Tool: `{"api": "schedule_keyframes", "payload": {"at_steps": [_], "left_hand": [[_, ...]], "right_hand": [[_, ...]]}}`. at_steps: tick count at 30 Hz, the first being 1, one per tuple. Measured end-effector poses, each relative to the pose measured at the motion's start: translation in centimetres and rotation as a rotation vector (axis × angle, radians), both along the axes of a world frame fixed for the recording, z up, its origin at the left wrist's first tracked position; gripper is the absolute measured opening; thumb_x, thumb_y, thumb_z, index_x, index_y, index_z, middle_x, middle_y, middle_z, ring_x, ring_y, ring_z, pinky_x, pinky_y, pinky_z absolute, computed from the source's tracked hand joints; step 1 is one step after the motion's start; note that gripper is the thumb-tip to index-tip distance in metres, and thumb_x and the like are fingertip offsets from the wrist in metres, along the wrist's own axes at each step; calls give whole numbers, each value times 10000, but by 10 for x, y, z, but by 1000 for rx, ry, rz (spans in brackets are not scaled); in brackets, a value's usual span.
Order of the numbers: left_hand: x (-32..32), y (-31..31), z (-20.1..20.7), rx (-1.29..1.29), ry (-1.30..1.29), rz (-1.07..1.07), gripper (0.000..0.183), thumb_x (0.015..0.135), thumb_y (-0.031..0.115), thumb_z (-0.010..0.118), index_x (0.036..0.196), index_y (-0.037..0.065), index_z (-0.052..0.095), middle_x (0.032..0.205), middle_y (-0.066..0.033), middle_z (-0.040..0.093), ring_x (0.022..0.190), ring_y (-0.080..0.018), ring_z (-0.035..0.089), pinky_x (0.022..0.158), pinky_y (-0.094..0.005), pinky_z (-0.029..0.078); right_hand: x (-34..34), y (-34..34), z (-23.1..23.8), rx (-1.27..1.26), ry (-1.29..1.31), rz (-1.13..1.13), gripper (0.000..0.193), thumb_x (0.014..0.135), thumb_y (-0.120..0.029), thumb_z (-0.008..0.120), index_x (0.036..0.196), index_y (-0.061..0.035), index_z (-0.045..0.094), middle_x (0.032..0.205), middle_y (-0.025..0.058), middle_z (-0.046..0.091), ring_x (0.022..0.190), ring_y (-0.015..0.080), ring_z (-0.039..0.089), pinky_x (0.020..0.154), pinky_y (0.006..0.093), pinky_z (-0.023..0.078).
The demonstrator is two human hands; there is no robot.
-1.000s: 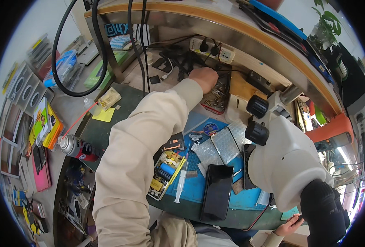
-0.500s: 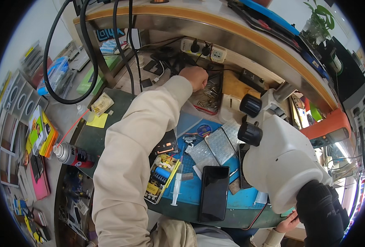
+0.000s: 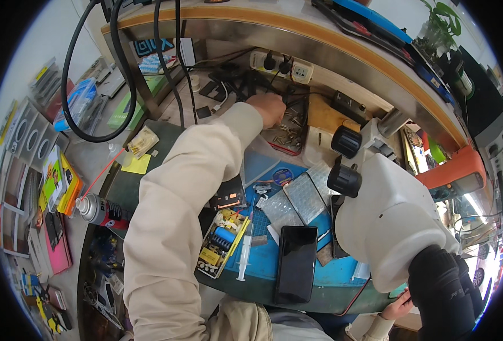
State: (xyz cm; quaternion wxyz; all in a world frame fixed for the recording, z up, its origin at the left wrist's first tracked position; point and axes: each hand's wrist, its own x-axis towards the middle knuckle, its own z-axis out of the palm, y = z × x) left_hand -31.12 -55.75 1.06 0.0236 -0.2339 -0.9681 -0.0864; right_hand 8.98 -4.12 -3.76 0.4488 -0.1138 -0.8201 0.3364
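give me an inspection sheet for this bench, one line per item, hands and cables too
surface: dark green tabletop with a blue mat on it
job's things: red-rimmed tray under the shelf, holding small metal bits
clutter: black phone across the mat's front edge; syringe, circuit board and bubble wrap nearby; spray can at left
grip: left hand at the tray, fingertips hidden; right hand low at right, grip unclear
cables: black cable loop hanging upper left; plugs in the power strip
surroundings: white microscope at right, plant upper right
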Motion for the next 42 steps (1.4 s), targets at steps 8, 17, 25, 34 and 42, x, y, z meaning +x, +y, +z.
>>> {"api": "schedule_keyframes", "payload": {"at_steps": [8, 17, 25, 34, 42], "left_hand": [[10, -19, 3, 55, -51, -15, 134, 903, 212, 780, 960, 95, 747, 1078, -119, 668, 1116, -343, 646, 948, -457, 525], [14, -15, -2, 136, 42, -8, 71, 916, 137, 729, 952, 78, 715, 1054, -128, 675, 1070, -358, 659, 925, -463, 532], [13, -7, -3, 182, -108, -129, 107, 906, 147, 752, 992, 86, 735, 1028, -115, 700, 1023, -340, 689, 892, -453, 549], [21, 3, -7, 227, -5, -100, 127, 925, 130, 737, 1025, 54, 715, 1055, -152, 721, 1038, -382, 685, 881, -466, 548], [145, -28, 74, 432, -102, -97, 169, 916, 109, 763, 1065, 30, 750, 1027, -141, 780, 983, -313, 749, 874, -401, 582]], "right_hand": [[5, 11, -6, 45, 0, 131, 328, 1145, -224, 560, 1282, 61, 644, 1019, 46, 686, 746, 89, 512, 630, 249, 409], [24, 141, -93, 58, -73, -96, 341, 1137, -239, 583, 1250, 72, 668, 987, 76, 712, 749, 113, 562, 636, 271, 456], [24, 122, -79, 76, -80, -34, 337, 1135, -238, 583, 1231, 74, 667, 940, 68, 687, 736, 122, 556, 647, 283, 459], [10, 118, -63, 249, -40, 4, 320, 1125, -204, 573, 1217, 79, 688, 868, 60, 657, 695, 140, 544, 618, 297, 445], [5, 59, -51, -104, 47, 150, 408, 1143, -152, 531, 1514, 16, 529, 1143, 47, 647, 830, 82, 515, 684, 224, 422]]}}
